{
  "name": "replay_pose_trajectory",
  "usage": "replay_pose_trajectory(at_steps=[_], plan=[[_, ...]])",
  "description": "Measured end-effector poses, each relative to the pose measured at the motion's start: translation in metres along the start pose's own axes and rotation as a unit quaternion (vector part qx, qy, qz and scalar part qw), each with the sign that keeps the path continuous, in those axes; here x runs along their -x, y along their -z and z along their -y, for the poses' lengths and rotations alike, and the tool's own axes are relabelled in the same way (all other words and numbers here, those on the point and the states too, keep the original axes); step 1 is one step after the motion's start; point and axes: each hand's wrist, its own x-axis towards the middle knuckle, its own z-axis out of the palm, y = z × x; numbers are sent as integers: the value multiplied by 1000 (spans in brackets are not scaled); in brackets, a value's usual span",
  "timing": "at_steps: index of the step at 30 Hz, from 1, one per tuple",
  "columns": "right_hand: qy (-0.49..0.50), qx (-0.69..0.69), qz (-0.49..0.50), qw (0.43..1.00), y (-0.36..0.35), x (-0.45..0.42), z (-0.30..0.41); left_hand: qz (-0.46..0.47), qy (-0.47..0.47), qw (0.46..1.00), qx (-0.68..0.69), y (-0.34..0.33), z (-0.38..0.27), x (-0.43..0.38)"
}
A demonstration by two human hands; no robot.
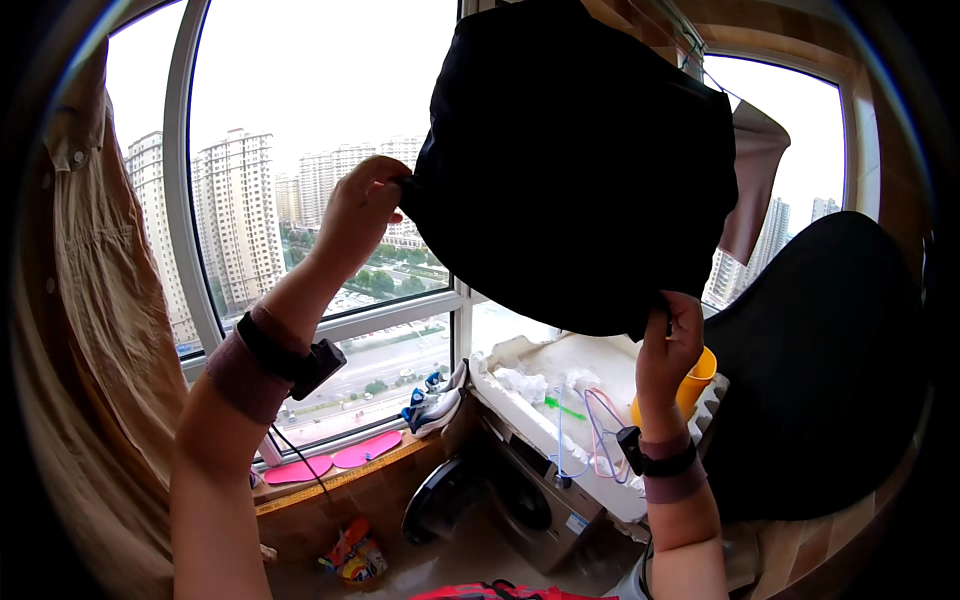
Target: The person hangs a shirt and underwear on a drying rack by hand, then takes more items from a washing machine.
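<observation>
A large piece of black cloth (577, 172), probably a garment, hangs spread before the window. Its left lower edge is pinched in my left hand (364, 199), raised in front of the glass. Lower and further right, my right hand (670, 341) grips the cloth's bottom right corner. Each wrist wears a cuff with a small black device. Whether the cloth's top is hung on anything cannot be seen. A second dark cloth (817, 375) hangs at the right, and a greyish-brown cloth (756, 172) is partly hidden behind the first.
Below stands a washing machine (517, 495) with its round door (435, 499) swung out. Above it, a white foam tray (517, 352) bears plastic hangers (596, 431) and a yellow container (697, 379). Sneakers (435, 405) and pink insoles (367, 450) line the sill. Beige clothing (112, 247) hangs left.
</observation>
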Motion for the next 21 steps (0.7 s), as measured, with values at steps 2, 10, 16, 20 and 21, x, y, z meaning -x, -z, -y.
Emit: replay_pose_trajectory(at_steps=[2, 10, 16, 20, 21], plan=[[-27, -18, -3, 999, 2, 6, 3, -47, -17, 995, -84, -7, 6, 6], [-268, -131, 138, 945, 10, 22, 4, -17, 111, 992, 63, -17, 10, 26], [-478, -233, 219, 818, -2, 16, 29, 7, 166, 975, 145, -15, 11, 25], [-448, -213, 239, 835, 9, 7, 14, -27, 200, 967, 158, -10, 0, 19], [-472, -204, 242, 823, 9, 6, 13, -41, 210, 961, 173, -5, 3, 19]])
